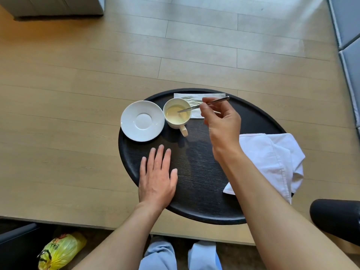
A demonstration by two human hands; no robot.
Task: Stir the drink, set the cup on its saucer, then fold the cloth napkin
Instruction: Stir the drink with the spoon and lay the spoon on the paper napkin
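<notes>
A white cup (176,121) with a pale yellow drink stands on the round black table (196,172), its handle pointing toward me. My right hand (222,123) pinches a metal spoon (206,104) whose bowl dips into the drink. Just left of the cup sits an empty white saucer (142,121), close to it but apart. A crumpled white cloth napkin (272,162) lies at the table's right edge and hangs over it. My left hand (157,178) rests flat on the table, fingers spread, holding nothing.
A white paper napkin (196,96) with a torn silver packet on it lies behind the cup. A yellow plastic bag (58,250) is on the floor at lower left. A dark cushion (335,217) sits at lower right, grey upholstery (348,45) at the far right.
</notes>
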